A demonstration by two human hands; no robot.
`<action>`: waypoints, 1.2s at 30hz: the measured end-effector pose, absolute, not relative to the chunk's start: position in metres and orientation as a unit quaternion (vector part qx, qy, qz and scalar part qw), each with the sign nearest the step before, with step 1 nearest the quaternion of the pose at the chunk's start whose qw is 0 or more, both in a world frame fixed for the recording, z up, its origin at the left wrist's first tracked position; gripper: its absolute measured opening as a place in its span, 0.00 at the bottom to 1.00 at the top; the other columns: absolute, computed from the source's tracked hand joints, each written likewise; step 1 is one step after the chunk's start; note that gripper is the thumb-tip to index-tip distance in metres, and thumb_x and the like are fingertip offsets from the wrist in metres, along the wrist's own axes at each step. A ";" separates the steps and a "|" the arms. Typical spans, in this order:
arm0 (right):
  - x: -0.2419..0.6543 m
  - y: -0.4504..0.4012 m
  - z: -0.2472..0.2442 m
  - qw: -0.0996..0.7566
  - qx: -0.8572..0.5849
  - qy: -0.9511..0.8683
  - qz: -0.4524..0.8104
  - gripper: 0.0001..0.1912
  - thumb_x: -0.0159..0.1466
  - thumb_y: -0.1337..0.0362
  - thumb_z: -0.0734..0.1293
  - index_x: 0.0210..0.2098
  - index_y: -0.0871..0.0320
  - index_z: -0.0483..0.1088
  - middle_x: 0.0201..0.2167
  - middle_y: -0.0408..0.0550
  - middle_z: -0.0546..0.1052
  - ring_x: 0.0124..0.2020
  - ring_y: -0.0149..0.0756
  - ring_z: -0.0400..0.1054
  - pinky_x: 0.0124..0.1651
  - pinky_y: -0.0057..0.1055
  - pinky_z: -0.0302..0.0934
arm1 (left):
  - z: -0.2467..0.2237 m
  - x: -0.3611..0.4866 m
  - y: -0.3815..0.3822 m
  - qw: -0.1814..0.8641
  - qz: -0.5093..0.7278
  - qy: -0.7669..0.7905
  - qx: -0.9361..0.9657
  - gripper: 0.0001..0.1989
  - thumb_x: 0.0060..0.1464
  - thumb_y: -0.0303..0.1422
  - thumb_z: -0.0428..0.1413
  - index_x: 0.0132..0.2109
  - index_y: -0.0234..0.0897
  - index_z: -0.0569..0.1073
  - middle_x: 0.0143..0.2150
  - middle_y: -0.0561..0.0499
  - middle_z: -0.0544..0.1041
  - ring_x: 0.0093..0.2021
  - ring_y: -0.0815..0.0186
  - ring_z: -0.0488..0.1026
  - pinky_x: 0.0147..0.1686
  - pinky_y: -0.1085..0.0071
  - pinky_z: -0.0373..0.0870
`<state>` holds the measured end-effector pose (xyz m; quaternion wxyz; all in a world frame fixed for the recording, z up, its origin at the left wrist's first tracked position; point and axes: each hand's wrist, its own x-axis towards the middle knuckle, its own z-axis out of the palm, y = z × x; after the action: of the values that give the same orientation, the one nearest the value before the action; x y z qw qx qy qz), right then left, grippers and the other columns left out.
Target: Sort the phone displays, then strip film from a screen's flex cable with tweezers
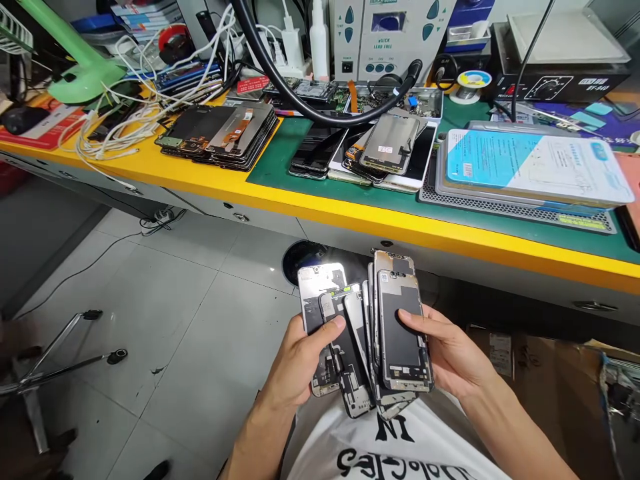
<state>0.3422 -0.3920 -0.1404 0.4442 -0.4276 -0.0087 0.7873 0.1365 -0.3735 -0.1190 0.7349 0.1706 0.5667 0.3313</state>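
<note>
A long table (450,230) with a bright yellow edge runs across the room, part of its top covered by a green mat (273,157). In front of it, over the seated person's lap, a loose fan of phone panels (397,290) is held up between two hands. The left hand (303,357) is closed around the panels on its side, thumb pressed flat on top; the right hand (450,347) grips the other part of the bundle the same way, thumb across the front panel's dark face.

On the table, a neat stack of dark panels (215,137) sits at the mat's left edge, beside a tangle of white cables (150,113) and a green lamp (85,80). Further right, more phone parts (390,147) lie piled on the mat, then a blue-and-white package (530,163). Behind them stands a pale soldering station (390,47), a thick black hose (280,93) looping in front of it, with a spool (473,80) nearby.

Below, the floor (200,333) is grey tile. A wheeled chair base (45,367) stands at the left, and a cardboard box (560,387) at the right under the table.
</note>
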 end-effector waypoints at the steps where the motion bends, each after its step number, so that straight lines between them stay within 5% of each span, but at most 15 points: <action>1: 0.341 -0.392 -0.141 0.444 -0.428 -0.009 0.787 0.09 0.60 0.71 0.73 0.42 0.61 0.80 0.39 0.54 0.85 0.36 0.42 0.82 0.42 0.35 0.77 | -0.119 0.137 -0.373 0.734 0.333 0.566 0.175 0.14 0.47 0.33 0.69 0.41 0.33 0.80 0.38 0.46 0.82 0.39 0.59 0.79 0.39 0.70 0.75; 9: 0.342 -0.392 -0.147 0.458 -0.436 -0.003 0.775 0.08 0.60 0.72 0.74 0.40 0.62 0.80 0.38 0.54 0.86 0.32 0.39 0.81 0.39 0.32 0.77 | -0.120 0.140 -0.370 0.739 0.355 0.564 0.095 0.16 0.54 0.42 0.61 0.42 0.32 0.78 0.31 0.47 0.80 0.31 0.60 0.79 0.28 0.70 0.74; 14: 0.347 -0.390 -0.152 0.467 -0.440 0.013 0.767 0.12 0.58 0.73 0.74 0.43 0.61 0.80 0.37 0.53 0.86 0.31 0.40 0.81 0.38 0.33 0.78 | -0.123 0.134 -0.368 0.695 0.410 0.587 0.064 0.11 0.47 0.37 0.65 0.32 0.33 0.75 0.25 0.53 0.76 0.27 0.63 0.77 0.25 0.72 0.73; 22: 0.355 -0.395 -0.161 0.470 -0.422 0.042 0.774 0.17 0.56 0.75 0.74 0.46 0.60 0.80 0.39 0.55 0.85 0.34 0.45 0.82 0.40 0.38 0.78 | -0.112 0.127 -0.364 0.701 0.419 0.568 0.097 0.11 0.47 0.36 0.65 0.32 0.30 0.78 0.26 0.45 0.80 0.26 0.56 0.79 0.25 0.65 0.76; 28: 0.357 -0.398 -0.161 0.475 -0.402 0.050 0.781 0.18 0.57 0.76 0.73 0.46 0.61 0.80 0.39 0.56 0.85 0.34 0.46 0.82 0.40 0.39 0.78 | -0.103 0.127 -0.363 0.729 0.406 0.536 0.129 0.14 0.52 0.36 0.63 0.41 0.27 0.79 0.39 0.36 0.83 0.32 0.50 0.82 0.26 0.61 0.79; 36: 0.357 -0.400 -0.155 0.467 -0.392 0.056 0.791 0.17 0.58 0.77 0.72 0.47 0.63 0.79 0.41 0.61 0.85 0.37 0.51 0.82 0.41 0.46 0.78 | -0.109 0.126 -0.364 0.734 0.418 0.518 0.131 0.11 0.54 0.34 0.63 0.38 0.28 0.79 0.39 0.37 0.84 0.29 0.53 0.82 0.27 0.61 0.80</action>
<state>0.3569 -0.4001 -0.1551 0.4669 -0.3917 0.0564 0.7908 0.1264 -0.3644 -0.1089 0.7345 0.1308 0.5181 0.4183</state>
